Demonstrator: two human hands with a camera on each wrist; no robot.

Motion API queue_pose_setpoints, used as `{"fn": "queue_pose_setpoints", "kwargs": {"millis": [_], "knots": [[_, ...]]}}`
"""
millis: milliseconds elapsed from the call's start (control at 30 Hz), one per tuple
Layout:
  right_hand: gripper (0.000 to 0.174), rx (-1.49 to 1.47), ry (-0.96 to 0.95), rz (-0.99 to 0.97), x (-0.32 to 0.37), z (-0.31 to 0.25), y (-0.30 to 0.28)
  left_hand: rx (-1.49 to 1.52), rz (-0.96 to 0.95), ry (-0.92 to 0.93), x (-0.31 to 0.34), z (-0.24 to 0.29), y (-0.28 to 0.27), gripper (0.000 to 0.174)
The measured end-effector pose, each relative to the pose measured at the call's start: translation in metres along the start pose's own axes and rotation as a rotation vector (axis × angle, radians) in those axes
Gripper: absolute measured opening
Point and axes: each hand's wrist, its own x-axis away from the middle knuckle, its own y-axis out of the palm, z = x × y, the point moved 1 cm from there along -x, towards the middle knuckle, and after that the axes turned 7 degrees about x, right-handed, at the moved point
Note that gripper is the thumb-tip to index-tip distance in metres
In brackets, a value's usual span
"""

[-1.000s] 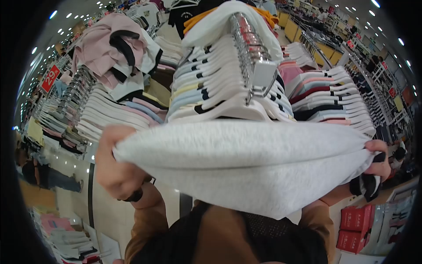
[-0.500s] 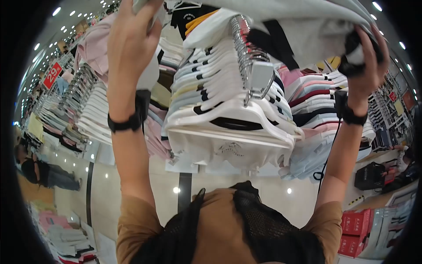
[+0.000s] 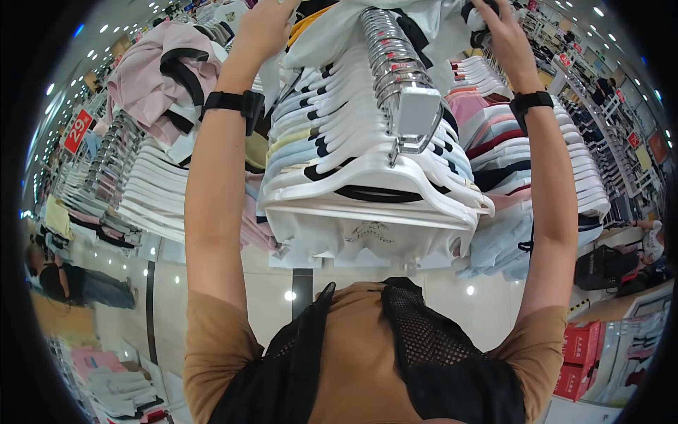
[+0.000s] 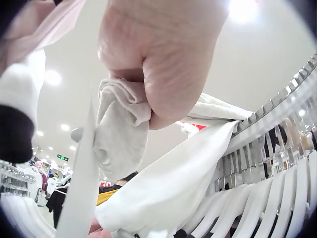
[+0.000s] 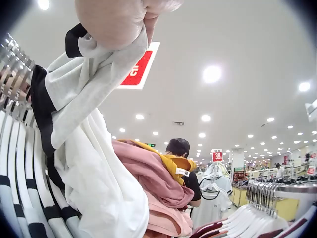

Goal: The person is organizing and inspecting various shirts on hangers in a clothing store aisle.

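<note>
The light grey garment (image 5: 84, 94) with black trim is held up above the far part of the middle clothes rail (image 3: 402, 71). The left hand (image 4: 163, 54) is curled tight round one bunched end of it, and the right hand (image 5: 116, 20) is clamped on another part beside a black band. The head view cuts the left hand off at its top edge; the left wrist view shows the cloth folded under that hand. Only the right wrist view shows a dark-haired person (image 5: 179, 147) and a "39" sign (image 5: 217, 155) beyond the rail. A white garment (image 4: 168, 188) drapes over the rail's far end, covering some of the hangers. Left of the rail lies a heaped pink garment (image 3: 152, 81), near a red "29" sign (image 3: 78, 131). White hangers (image 3: 374, 177) fill the rail's near part.
</note>
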Motion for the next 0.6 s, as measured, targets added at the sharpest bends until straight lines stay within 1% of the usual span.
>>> {"fn": "queue_pose_setpoints", "kwargs": {"millis": [67,100,133,167,200,233,267,300,333,367,400,433,467,500,533,567,600], "knots": [[0.051,-0.021,0.004,-0.023,0.004,0.004,0.024,-0.037,-0.157,-0.103,-0.001,0.003,0.008,0.040],[0.052,-0.042,0.005,-0.043,0.001,-0.001,0.027,-0.037,-0.158,-0.101,-0.001,-0.001,0.014,0.040],[0.055,-0.056,-0.009,-0.067,0.001,-0.007,0.031,0.016,-0.261,-0.177,-0.001,-0.007,0.025,0.040],[0.057,-0.089,0.173,-0.289,0.005,-0.012,0.034,0.070,-0.365,-0.254,0.002,-0.011,0.036,0.041],[0.059,-0.054,0.067,-0.212,0.011,-0.004,0.052,0.071,-0.369,-0.252,0.007,-0.018,0.051,0.041],[0.061,-0.017,-0.040,-0.133,0.014,-0.004,0.064,0.006,-0.300,-0.180,0.012,-0.023,0.066,0.049],[0.061,-0.017,-0.037,-0.135,0.021,-0.001,0.074,-0.057,-0.232,-0.109,0.018,-0.028,0.079,0.058],[0.063,-0.135,0.045,-0.251,0.024,-0.008,0.077,-0.053,-0.236,-0.107,0.023,-0.027,0.087,0.058],[0.065,-0.252,0.131,-0.367,0.028,-0.012,0.079,0.019,-0.213,-0.071,0.026,-0.024,0.094,0.061],[0.065,-0.251,0.143,-0.374,0.033,-0.012,0.085,0.093,-0.194,-0.035,0.029,-0.023,0.101,0.064],[0.067,-0.295,0.127,-0.343,0.038,-0.011,0.095,0.124,-0.222,-0.077,0.031,-0.022,0.107,0.070],[0.070,-0.339,0.112,-0.315,0.042,-0.013,0.099,0.136,-0.237,-0.075,0.031,-0.020,0.111,0.070],[0.071,-0.407,0.176,-0.360,0.045,-0.013,0.104,0.223,-0.212,-0.044,0.032,-0.021,0.114,0.069],[0.070,-0.426,0.180,-0.371,0.046,-0.016,0.101,0.306,-0.190,-0.016,0.034,-0.025,0.116,0.068],[0.069,-0.481,0.190,-0.362,0.049,-0.019,0.101,0.278,-0.194,0.065,0.031,-0.031,0.117,0.064],[0.068,-0.533,0.197,-0.352,0.050,-0.020,0.103,0.285,-0.209,0.054,0.035,-0.033,0.120,0.064],[0.068,-0.531,0.221,-0.406,0.051,-0.020,0.105,0.327,-0.213,0.062,0.030,-0.025,0.112,0.052]]}}
